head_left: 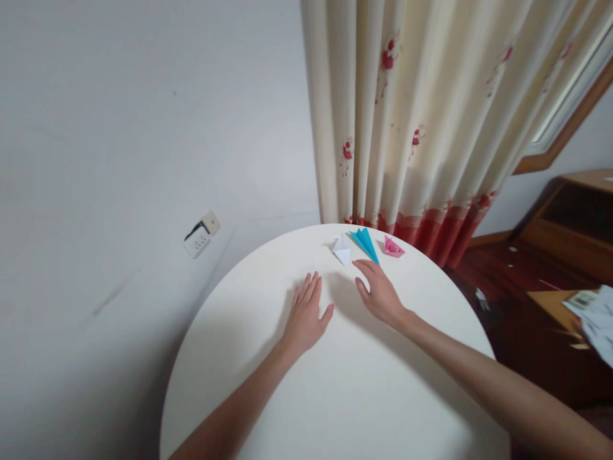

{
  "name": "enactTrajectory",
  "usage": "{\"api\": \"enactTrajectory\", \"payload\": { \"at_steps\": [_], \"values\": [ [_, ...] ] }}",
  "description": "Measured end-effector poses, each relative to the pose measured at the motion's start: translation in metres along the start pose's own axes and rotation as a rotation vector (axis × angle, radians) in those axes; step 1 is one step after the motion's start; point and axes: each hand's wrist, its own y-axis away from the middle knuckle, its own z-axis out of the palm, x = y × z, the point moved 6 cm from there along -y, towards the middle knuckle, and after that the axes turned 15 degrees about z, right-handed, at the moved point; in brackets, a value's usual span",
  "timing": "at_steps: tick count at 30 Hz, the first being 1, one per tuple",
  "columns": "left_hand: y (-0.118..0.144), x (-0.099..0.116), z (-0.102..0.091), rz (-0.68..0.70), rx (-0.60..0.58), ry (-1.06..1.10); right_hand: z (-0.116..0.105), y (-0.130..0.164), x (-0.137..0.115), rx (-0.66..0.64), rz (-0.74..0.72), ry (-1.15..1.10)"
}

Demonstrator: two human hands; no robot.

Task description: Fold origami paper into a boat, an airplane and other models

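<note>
Together, both hands lie on the round white table (268,396), fingers spread and holding nothing. Its palm down, the left hand (306,316) sits well short of the folded papers. Just beyond the fingertips of the right hand (380,294) lies the blue paper plane (366,243). A white folded paper (341,249) lies left of the plane and a pink folded paper (393,246) right of it, all near the far edge, before a cream curtain (431,115).

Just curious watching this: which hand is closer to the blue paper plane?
Right. The right hand reaches just below the blue paper plane, fingertips almost at it; the left hand lies flat further down-left.
</note>
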Motion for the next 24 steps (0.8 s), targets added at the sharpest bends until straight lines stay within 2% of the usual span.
{"api": "enactTrajectory", "payload": {
  "at_steps": [3, 8, 13, 24],
  "values": [
    [0.000, 0.010, 0.010, 0.029, -0.073, -0.048, 0.027, 0.028, 0.006, -0.153, 0.032, 0.090],
    [0.008, 0.014, 0.046, 0.072, -0.222, -0.145, 0.058, 0.052, 0.022, -0.335, 0.105, 0.275],
    [0.006, 0.022, 0.067, 0.152, -0.262, -0.197, 0.060, 0.053, 0.023, -0.362, 0.115, 0.327],
    [0.004, 0.017, 0.067, 0.177, -0.228, -0.180, 0.054, 0.051, 0.023, -0.347, 0.111, 0.306]
  ]
}}
